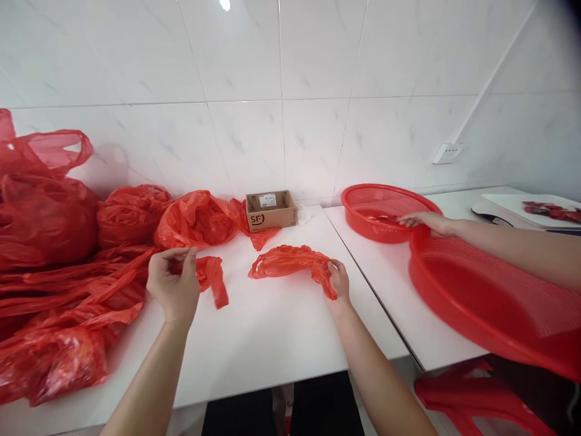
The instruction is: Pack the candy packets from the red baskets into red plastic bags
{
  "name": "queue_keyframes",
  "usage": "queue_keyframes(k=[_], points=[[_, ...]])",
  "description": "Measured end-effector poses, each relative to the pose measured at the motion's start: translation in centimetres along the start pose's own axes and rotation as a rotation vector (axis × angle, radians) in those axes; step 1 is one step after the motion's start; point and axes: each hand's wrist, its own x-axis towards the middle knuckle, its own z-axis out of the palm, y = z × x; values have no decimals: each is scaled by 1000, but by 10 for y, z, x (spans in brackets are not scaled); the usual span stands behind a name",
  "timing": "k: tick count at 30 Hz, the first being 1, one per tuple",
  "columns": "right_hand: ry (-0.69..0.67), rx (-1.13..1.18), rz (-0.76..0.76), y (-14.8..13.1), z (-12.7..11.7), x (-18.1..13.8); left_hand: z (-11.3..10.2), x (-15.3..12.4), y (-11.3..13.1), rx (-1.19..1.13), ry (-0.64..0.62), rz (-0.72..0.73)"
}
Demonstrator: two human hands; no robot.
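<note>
My right hand grips one end of a crumpled red plastic bag, which stretches to the left above the white table. My left hand is raised, with thumb and fingers pinched together; whether something thin is between them I cannot make out. Just right of it, partly hidden by the fingers, shows another piece of red plastic bag. Left of my left hand lies a long heap of flattened red plastic bags.
Stuffed red bags line the wall at left. A small open cardboard box stands at the back. To the right are two red sieve baskets; a co-worker's hand reaches into the farther one. A red stool is below.
</note>
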Motion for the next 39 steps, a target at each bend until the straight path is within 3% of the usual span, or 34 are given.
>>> queue_keyframes(k=[5, 7, 12, 14, 16, 20, 24, 26, 29, 32, 33, 35, 37, 39], points=[[52, -15, 69, -3, 6, -7, 13, -19, -25, 186, -362, 143], [46, -21, 89, -6, 7, -10, 14, -34, -26, 264, -427, 143], [-7, -32, 102, -13, 16, -17, 6, -90, 21, 286, -408, 295], [-57, -41, 113, -17, 22, -25, 8, -113, 39, 216, -500, 388], [-125, -48, 138, -24, 27, -36, 15, -127, 42, 240, -622, 362], [-357, -136, 201, -44, 15, -59, 21, -117, 15, 303, -832, 193], [-602, -509, 185, -67, -27, -58, 2, -91, -3, 259, -958, 194], [-558, -790, 51, -80, -45, -48, -10, -85, -1, 218, -1043, 212], [-257, -1146, -282, -103, -62, -22, -23, -87, 6, 180, -1117, 212], [-57, -1416, -640, -127, -68, 10, -27, -92, 9, 147, -1080, 157], [-32, -1538, -686, -132, -70, 19, -27, -93, 8, 129, -1055, 129], [-20, -1739, -623, -138, -72, 33, -28, -95, 5, 97, -997, 86], [-40, -1821, -519, -139, -73, 37, -30, -94, -1, 86, -932, 88], [-86, -1829, -510, -139, -72, 28, -33, -92, -7, 87, -853, 113]])
